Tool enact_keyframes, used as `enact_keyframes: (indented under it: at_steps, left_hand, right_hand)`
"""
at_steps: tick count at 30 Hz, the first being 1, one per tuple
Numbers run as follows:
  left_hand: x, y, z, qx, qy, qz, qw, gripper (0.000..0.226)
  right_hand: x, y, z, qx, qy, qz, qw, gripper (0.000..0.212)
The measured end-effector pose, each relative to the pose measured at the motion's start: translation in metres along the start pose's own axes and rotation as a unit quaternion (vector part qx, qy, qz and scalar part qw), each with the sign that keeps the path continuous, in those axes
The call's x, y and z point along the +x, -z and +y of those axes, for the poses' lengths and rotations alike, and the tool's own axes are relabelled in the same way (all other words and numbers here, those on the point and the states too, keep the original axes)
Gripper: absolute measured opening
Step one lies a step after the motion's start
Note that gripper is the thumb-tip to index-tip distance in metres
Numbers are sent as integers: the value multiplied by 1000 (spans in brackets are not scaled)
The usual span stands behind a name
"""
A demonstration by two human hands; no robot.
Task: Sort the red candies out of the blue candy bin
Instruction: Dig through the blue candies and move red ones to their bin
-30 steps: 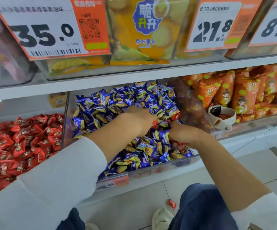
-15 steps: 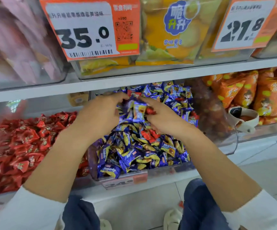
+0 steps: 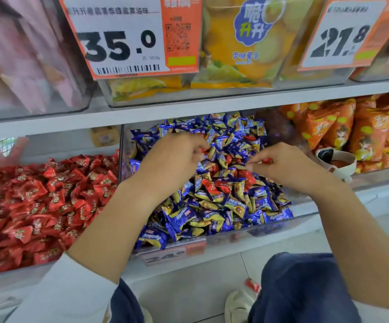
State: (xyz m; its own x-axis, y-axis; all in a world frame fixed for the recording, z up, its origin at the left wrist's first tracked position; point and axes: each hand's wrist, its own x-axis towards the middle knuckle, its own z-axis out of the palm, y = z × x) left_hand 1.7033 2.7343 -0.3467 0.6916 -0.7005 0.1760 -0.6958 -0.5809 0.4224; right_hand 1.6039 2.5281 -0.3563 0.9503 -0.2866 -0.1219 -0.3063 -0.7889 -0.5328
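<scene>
A clear bin [image 3: 230, 236] on the lower shelf holds a heap of blue candies [image 3: 223, 206] with a few red candies [image 3: 214, 187] mixed in near its middle. My right hand [image 3: 289, 166] hovers over the heap and pinches a small red candy [image 3: 267, 161] between thumb and fingertips. My left hand [image 3: 172, 159] hangs above the heap's left side, its fingers curled; a red candy [image 3: 206, 150] shows at its fingertips. To the left, a second bin is full of red candies [image 3: 44, 201].
Orange snack bags [image 3: 356, 134] fill the bin to the right, with a white scoop [image 3: 338, 159] in front of them. Upper shelf bins carry price signs [image 3: 123, 36]. One red candy [image 3: 253, 284] lies on the floor by my shoe [image 3: 237, 304].
Both hands have drawn apart and lifted off the blue heap. The right hand now pinches one red candy out to the right; the camera has come closer.
</scene>
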Motion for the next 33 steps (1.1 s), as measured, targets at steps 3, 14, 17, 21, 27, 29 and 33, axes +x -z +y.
enact_keyframes:
  at_steps: [3,14,17,21,27,29,33]
  left_hand:
    - [1,-14,18,25,-23,-106,994,32]
    - [-4,-43,29,154,-67,-191,967,35]
    - [-3,-43,24,118,-65,-176,975,21]
    - [-4,-35,12,33,-38,-96,994,12]
    - [5,-16,4,-47,21,-5,999,16]
    - [11,-11,1,-58,42,34,997,10]
    - [27,-14,-4,-1,80,39,996,12]
  right_hand:
    - [2,-6,1,-64,-29,9,997,30]
    - [11,-23,8,-142,-27,-60,988,20]
    - [8,-14,9,-81,-39,4,996,37]
    - [8,-10,8,-60,-81,63,993,47]
    - [4,-12,6,-71,-33,-6,997,14]
    - [4,-16,5,-66,-9,-15,998,14]
    - [7,-29,2,-107,1,-21,994,27]
